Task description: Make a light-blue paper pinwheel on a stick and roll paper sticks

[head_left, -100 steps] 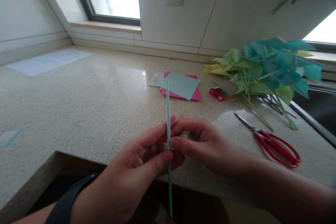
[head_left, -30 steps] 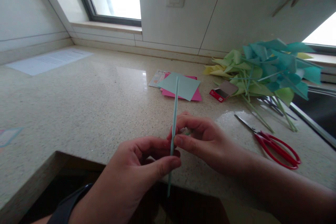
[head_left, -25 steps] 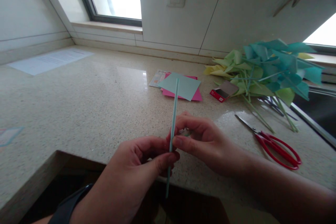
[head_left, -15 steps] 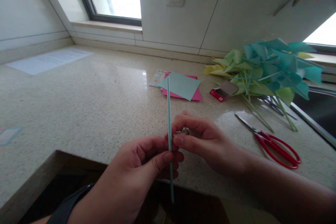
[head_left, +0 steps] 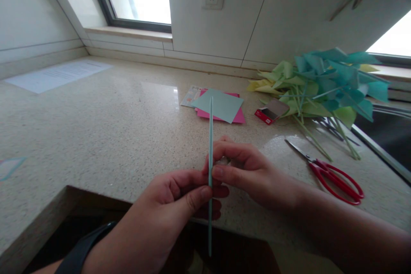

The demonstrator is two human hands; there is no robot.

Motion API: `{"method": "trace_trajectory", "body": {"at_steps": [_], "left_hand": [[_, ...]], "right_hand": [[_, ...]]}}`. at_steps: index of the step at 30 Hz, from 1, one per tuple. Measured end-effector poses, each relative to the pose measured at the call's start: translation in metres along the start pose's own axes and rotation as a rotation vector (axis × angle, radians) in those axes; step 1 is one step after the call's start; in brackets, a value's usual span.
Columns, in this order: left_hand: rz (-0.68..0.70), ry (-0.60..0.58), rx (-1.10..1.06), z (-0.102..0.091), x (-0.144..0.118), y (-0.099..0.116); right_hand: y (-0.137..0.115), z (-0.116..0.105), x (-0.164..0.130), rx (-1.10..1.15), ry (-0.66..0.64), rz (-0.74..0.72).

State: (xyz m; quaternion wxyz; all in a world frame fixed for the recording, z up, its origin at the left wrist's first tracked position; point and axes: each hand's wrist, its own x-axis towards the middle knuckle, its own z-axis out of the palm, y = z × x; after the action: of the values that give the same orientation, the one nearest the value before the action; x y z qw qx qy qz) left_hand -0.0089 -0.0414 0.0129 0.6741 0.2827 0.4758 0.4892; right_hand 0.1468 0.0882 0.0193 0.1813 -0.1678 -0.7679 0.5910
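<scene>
A thin, pale blue-green rolled paper stick [head_left: 211,137] stands nearly upright in front of me, its lower end past the counter's front edge. My left hand [head_left: 183,199] is closed on it, thumb in front and fingers behind. Just above, my right hand [head_left: 242,167] pinches at the same stick between thumb and forefinger. A small shiny, clear-looking piece [head_left: 224,161] shows between the right thumb and forefinger; its kind is unclear. Beyond the hands lies a stack of square paper, a light blue sheet [head_left: 224,105] over pink sheets [head_left: 239,116].
Red-handled scissors [head_left: 337,180] lie on the right of the speckled counter [head_left: 128,124]. Behind them are a small red box [head_left: 266,116] and a heap of blue and green paper flowers [head_left: 340,79], near a dark sink [head_left: 385,130]. A printed sheet [head_left: 58,75] lies far left.
The paper stick's top has swung slightly right, so the stick stands straighter. Both hands keep nearly the same place; the right fingers have shifted slightly, covering more of the shiny piece.
</scene>
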Motion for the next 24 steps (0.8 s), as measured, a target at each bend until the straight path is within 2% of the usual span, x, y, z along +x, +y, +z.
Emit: {"method": "trace_trajectory", "body": {"at_steps": [2, 4, 6, 8, 12, 15, 19, 21, 24], "left_hand": [[-0.012, -0.025, 0.114, -0.002, -0.001, 0.007], [0.057, -0.033, 0.3, -0.005, -0.002, 0.017], [0.165, 0.057, 0.444, -0.008, -0.002, 0.024], [0.223, 0.115, 0.47, -0.009, -0.001, 0.028], [0.232, 0.156, 0.308, -0.009, 0.004, 0.024], [0.217, 0.144, 0.181, -0.008, 0.006, 0.019], [0.193, 0.125, 0.054, -0.007, 0.006, 0.016], [0.174, 0.116, 0.016, -0.007, 0.005, 0.016], [0.138, 0.111, 0.015, -0.006, 0.004, 0.017]], "right_hand": [[0.002, -0.001, 0.0, 0.015, -0.015, 0.001], [0.004, -0.002, 0.001, 0.024, -0.01, -0.018], [0.005, -0.002, 0.002, -0.009, 0.032, -0.05], [0.005, -0.001, 0.002, -0.053, 0.082, -0.07], [0.003, 0.004, 0.001, -0.135, 0.131, -0.09], [0.004, 0.01, -0.001, -0.211, 0.17, -0.135], [0.009, 0.016, -0.001, -0.144, 0.242, -0.194], [0.01, 0.017, -0.002, -0.123, 0.244, -0.234], [0.008, 0.014, -0.002, -0.221, 0.222, -0.29]]}}
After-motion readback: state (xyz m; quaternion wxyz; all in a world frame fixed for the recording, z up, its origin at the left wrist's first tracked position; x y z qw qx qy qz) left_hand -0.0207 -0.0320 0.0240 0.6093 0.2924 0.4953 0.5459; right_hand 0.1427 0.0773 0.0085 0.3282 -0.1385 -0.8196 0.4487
